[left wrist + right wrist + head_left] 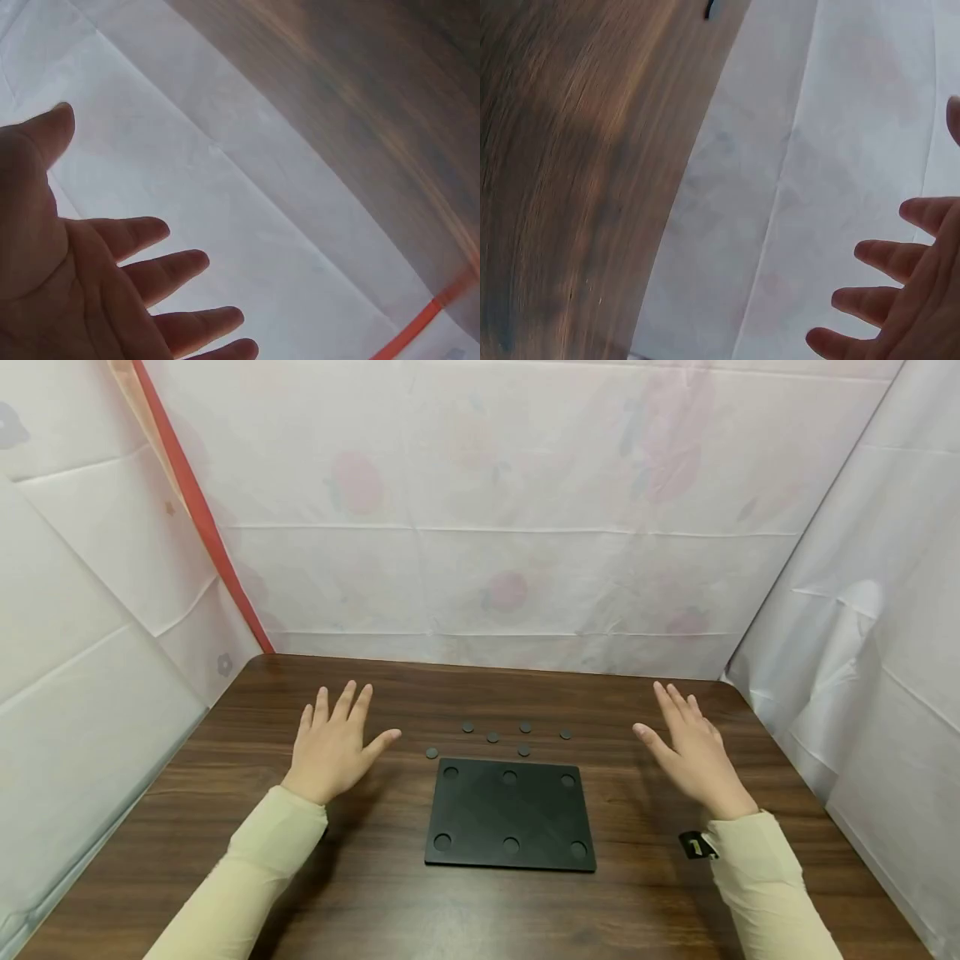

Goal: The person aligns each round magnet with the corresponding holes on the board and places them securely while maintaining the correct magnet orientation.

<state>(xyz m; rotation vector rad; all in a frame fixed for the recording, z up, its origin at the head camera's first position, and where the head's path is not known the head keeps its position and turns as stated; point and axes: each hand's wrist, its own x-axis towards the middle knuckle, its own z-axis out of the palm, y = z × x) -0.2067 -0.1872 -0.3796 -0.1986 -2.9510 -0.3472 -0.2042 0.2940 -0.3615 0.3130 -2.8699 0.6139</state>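
A flat black rectangular board (510,810) lies on the table, with round recesses near its corners and along the middle of its long sides. Just behind it are scattered several small dark discs (492,737). To the left of the board my left hand (330,752) is held over the table, fingers straight and spread, holding nothing. My right hand (693,756) is raised on the other side, its fingers likewise extended around no object. In the wrist views, the left palm (82,300) and the right palm (930,300) show bare.
The dark wood-grain table (510,910) ends at a white patterned curtain (465,585) behind. More white sheeting hangs at both sides. A red strip (195,502) runs down the left rear corner. A small black device (697,845) sits at the right wrist.
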